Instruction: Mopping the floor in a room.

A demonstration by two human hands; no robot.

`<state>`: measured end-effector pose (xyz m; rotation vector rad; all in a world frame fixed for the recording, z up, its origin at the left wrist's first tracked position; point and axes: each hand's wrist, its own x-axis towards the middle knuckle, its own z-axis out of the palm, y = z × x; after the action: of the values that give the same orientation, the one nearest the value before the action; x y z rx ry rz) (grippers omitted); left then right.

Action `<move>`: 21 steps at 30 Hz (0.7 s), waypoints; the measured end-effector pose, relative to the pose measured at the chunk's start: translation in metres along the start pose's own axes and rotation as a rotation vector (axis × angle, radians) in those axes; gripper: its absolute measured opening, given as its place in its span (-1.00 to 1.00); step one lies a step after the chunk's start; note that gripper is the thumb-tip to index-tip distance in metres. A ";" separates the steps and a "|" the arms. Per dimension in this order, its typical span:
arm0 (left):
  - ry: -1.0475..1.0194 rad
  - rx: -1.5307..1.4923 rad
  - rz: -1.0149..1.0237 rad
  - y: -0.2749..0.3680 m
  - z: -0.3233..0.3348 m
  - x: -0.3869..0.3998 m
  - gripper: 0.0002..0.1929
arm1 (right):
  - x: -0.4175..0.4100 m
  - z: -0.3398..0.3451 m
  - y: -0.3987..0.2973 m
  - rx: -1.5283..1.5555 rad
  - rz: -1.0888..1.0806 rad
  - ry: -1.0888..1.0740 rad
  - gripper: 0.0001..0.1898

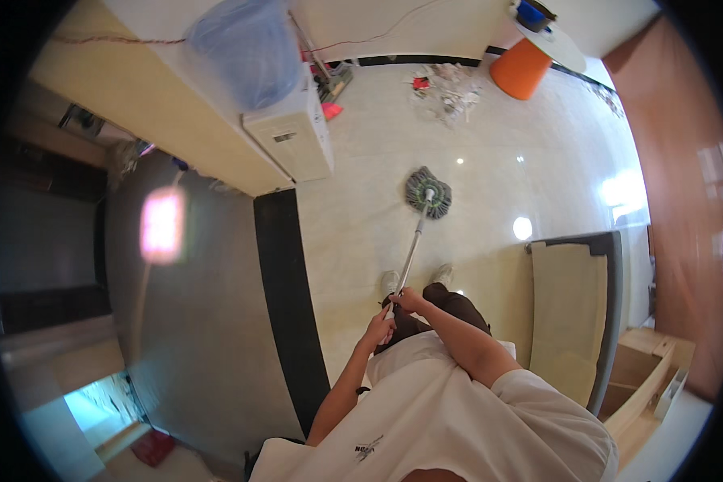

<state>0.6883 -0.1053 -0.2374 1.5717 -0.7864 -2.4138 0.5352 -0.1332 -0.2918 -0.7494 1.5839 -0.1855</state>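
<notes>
Both of my hands grip the handle of a string mop, which slopes away from me over the tiled floor. My left hand is closed around the handle's near end, by my thigh. Just above it on the handle is my right hand. The grey and green mop head lies spread on the floor beyond my shoes. Farther off, a pile of light-coloured litter with a red piece in it lies near the wall.
An orange bin stands right of the litter. A white box-shaped appliance under a bluish plastic cover is at the left wall. A grey-edged panel and a wooden drawer unit are at the right. A black floor strip runs along my left.
</notes>
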 end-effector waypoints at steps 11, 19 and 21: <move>-0.042 -0.046 0.032 -0.041 0.023 0.000 -0.30 | -0.012 0.009 0.068 0.100 -0.009 0.161 -0.59; 0.234 -0.227 0.043 -0.062 0.014 -0.048 -0.31 | -0.017 0.090 0.036 -0.315 -0.164 0.092 -0.26; 0.267 -0.199 0.097 -0.089 0.006 -0.049 -0.31 | -0.024 0.110 0.035 -0.279 -0.167 0.045 -0.21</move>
<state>0.7181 -0.0078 -0.2408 1.6850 -0.5417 -2.0838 0.6248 -0.0592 -0.3095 -1.1027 1.6079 -0.1040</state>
